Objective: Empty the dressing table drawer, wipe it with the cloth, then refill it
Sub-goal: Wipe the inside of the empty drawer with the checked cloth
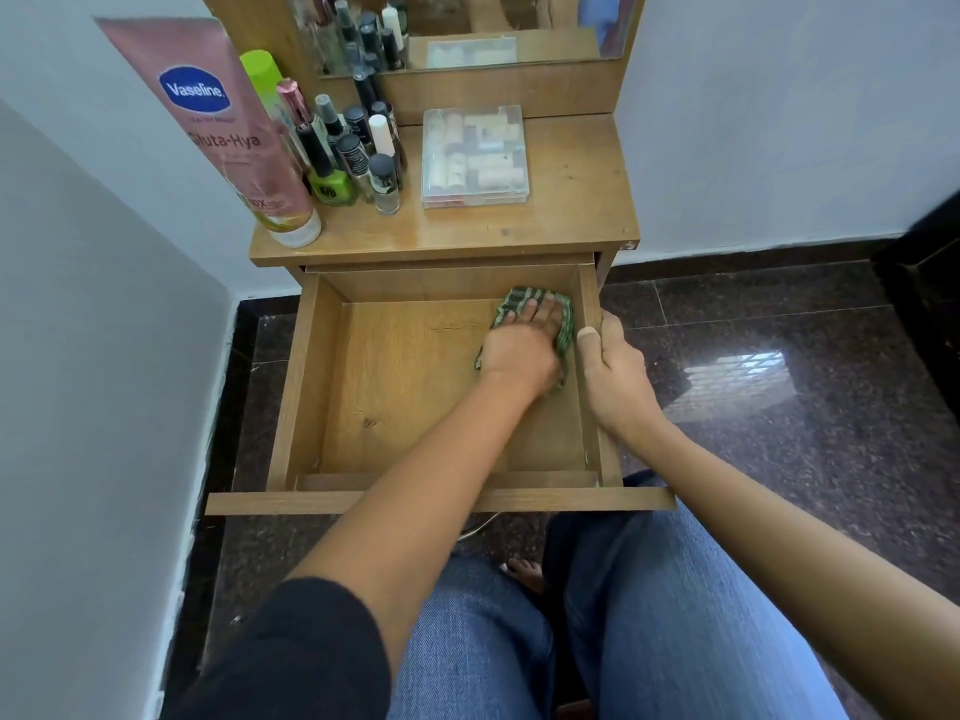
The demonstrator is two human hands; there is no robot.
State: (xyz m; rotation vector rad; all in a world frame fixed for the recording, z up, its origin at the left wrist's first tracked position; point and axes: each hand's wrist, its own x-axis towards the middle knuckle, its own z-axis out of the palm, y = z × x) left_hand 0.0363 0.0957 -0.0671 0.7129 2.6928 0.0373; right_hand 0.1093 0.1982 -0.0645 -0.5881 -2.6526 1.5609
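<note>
Jeans-clad knees [493, 641], left fingers [530, 310] flat atop cloth [567, 330], right fingers [612, 330] gripping drawer wall [589, 296]

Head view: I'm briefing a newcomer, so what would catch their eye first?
The open drawer, empty, with the left hand pressing a green checked cloth into its far right corner while the right hand grips its right wall. Above, a pink Vaseline tube stands at the left of the tabletop.

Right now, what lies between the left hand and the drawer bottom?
The green checked cloth, pressed flat under the left hand onto the drawer bottom; head view shows it.
</note>
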